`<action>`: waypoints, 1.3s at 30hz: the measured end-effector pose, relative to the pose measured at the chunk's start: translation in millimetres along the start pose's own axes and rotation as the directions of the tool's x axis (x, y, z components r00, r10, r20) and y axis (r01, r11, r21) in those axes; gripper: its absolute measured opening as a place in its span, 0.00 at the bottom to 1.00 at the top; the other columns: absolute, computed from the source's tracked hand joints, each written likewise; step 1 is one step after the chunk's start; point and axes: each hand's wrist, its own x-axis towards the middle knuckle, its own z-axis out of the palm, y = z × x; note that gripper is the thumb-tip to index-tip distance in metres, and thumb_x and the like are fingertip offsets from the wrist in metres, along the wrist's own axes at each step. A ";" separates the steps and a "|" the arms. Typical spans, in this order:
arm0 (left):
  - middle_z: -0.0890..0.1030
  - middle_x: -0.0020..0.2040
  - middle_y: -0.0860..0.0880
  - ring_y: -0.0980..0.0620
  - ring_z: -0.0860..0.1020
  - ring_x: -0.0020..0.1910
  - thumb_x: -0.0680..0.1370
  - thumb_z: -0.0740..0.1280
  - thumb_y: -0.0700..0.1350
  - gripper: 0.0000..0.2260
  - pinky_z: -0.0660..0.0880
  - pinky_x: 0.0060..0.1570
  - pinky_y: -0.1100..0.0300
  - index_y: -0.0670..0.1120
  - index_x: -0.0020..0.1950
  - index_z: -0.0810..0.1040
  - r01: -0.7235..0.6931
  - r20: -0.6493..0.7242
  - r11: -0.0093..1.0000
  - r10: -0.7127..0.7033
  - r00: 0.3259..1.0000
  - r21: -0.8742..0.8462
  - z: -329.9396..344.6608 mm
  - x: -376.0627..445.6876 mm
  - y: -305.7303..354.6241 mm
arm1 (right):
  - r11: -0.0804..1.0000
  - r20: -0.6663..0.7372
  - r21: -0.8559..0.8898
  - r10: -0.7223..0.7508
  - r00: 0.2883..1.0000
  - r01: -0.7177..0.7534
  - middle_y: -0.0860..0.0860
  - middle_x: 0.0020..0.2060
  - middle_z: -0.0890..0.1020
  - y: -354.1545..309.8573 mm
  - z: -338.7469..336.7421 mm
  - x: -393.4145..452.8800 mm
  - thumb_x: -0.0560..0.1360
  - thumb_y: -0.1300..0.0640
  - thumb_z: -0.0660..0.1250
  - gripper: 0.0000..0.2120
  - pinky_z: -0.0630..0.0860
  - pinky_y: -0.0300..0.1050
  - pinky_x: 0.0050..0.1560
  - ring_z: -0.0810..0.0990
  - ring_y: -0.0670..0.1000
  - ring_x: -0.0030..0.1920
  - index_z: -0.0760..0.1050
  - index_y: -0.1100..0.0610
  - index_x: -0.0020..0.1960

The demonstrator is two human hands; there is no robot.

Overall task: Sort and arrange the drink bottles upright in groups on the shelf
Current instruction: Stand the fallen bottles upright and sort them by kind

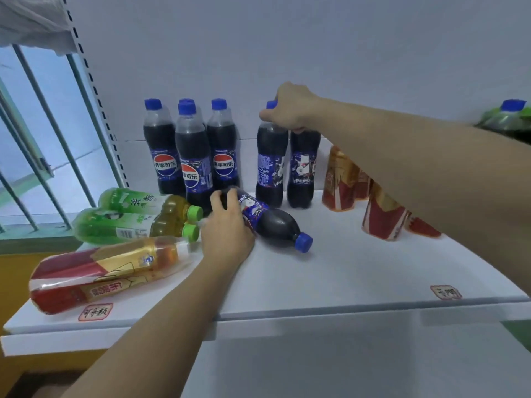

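Pepsi bottle (270, 222) lies on its side mid-shelf (330, 282), left hand (227, 228) wrapped round its base; right hand (290, 110) clamps two upright Pepsi bottles' (287, 165) necks behind.

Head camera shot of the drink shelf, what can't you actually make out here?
- Tops of the red-label bottles, head view: hidden behind the right forearm.
- Cap of one upright Pepsi: covered by the right hand.
- Green bottle at the right edge: cut off and blurred.
- Shelf-edge tags: too small and blurred to read.
- Lying Pepsi: label partly hidden by the left hand.
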 end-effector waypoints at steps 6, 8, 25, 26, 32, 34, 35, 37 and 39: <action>0.57 0.80 0.43 0.35 0.76 0.64 0.74 0.69 0.42 0.35 0.74 0.58 0.45 0.50 0.79 0.61 -0.079 0.034 0.997 0.079 0.996 0.003 10.4 4.8 -4.4 | 0.991 0.003 0.129 0.021 1.000 -0.021 0.57 0.43 0.80 5.0 8.7 10.0 0.79 0.48 0.68 0.19 0.79 0.49 0.39 0.78 0.56 0.37 0.77 0.64 0.60; 0.55 0.82 0.43 0.36 0.73 0.68 0.74 0.69 0.42 0.37 0.74 0.61 0.44 0.50 0.80 0.60 -0.099 0.060 0.995 0.100 0.993 -0.015 11.3 5.7 -5.3 | 0.991 -0.029 0.130 0.021 0.999 -0.017 0.56 0.50 0.80 9.4 13.1 10.6 0.79 0.47 0.68 0.20 0.77 0.49 0.47 0.79 0.56 0.46 0.75 0.62 0.62; 0.57 0.80 0.42 0.35 0.74 0.66 0.74 0.69 0.39 0.31 0.75 0.60 0.39 0.51 0.75 0.65 -0.114 0.054 0.990 0.119 0.991 -0.083 12.6 6.0 -7.1 | 0.971 0.014 0.234 -0.050 0.999 0.046 0.48 0.42 0.77 47.1 74.0 -131.3 0.76 0.42 0.71 0.16 0.76 0.49 0.42 0.77 0.49 0.41 0.70 0.51 0.53; 0.58 0.80 0.42 0.34 0.75 0.65 0.73 0.69 0.38 0.31 0.76 0.59 0.40 0.51 0.74 0.65 -0.125 0.049 0.988 0.129 0.990 -0.089 12.4 5.6 -7.3 | 0.985 0.089 0.168 -0.055 0.995 0.040 0.48 0.43 0.77 53.0 84.0 -146.4 0.74 0.39 0.71 0.20 0.75 0.49 0.42 0.77 0.50 0.42 0.68 0.51 0.52; 0.62 0.76 0.44 0.34 0.77 0.60 0.72 0.69 0.35 0.31 0.76 0.57 0.41 0.48 0.74 0.66 -0.142 0.016 0.986 0.143 0.990 -0.083 9.6 3.5 -4.9 | 0.932 0.065 0.357 0.042 0.997 -0.062 0.49 0.36 0.73 66.9 125.1 -194.6 0.78 0.43 0.68 0.18 0.66 0.49 0.36 0.71 0.52 0.35 0.60 0.51 0.48; 0.66 0.74 0.43 0.35 0.77 0.59 0.72 0.69 0.35 0.31 0.77 0.56 0.42 0.45 0.75 0.66 -0.174 -0.015 0.984 0.174 0.985 -0.040 11.1 3.9 -2.5 | 0.921 0.005 0.388 0.033 0.999 -0.032 0.48 0.34 0.73 68.7 121.1 -203.1 0.79 0.44 0.67 0.17 0.66 0.48 0.35 0.71 0.51 0.33 0.62 0.51 0.49; 0.68 0.72 0.42 0.35 0.77 0.59 0.73 0.70 0.36 0.31 0.76 0.54 0.42 0.44 0.75 0.65 -0.173 -0.018 0.985 0.173 0.985 0.004 12.1 4.2 -1.7 | 0.917 -0.031 0.398 0.032 0.999 -0.017 0.49 0.33 0.73 69.0 112.4 -206.6 0.79 0.44 0.67 0.16 0.66 0.46 0.34 0.71 0.48 0.32 0.63 0.51 0.50; 0.72 0.66 0.41 0.35 0.76 0.60 0.74 0.69 0.39 0.27 0.75 0.54 0.41 0.42 0.72 0.67 -0.131 0.017 0.989 0.130 0.991 0.066 12.6 5.4 -2.0 | 0.909 -0.134 0.417 0.042 0.990 0.017 0.48 0.35 0.74 70.0 85.6 -211.2 0.80 0.45 0.67 0.13 0.68 0.34 0.32 0.73 0.42 0.30 0.65 0.52 0.51; 0.76 0.61 0.39 0.35 0.75 0.60 0.76 0.66 0.42 0.18 0.75 0.54 0.42 0.41 0.65 0.73 -0.095 0.072 0.991 0.088 0.994 0.098 12.7 6.4 -3.5 | 0.924 -0.211 0.381 0.054 0.976 0.031 0.48 0.39 0.76 71.4 52.3 -211.3 0.79 0.45 0.67 0.13 0.70 0.28 0.32 0.75 0.41 0.33 0.68 0.52 0.52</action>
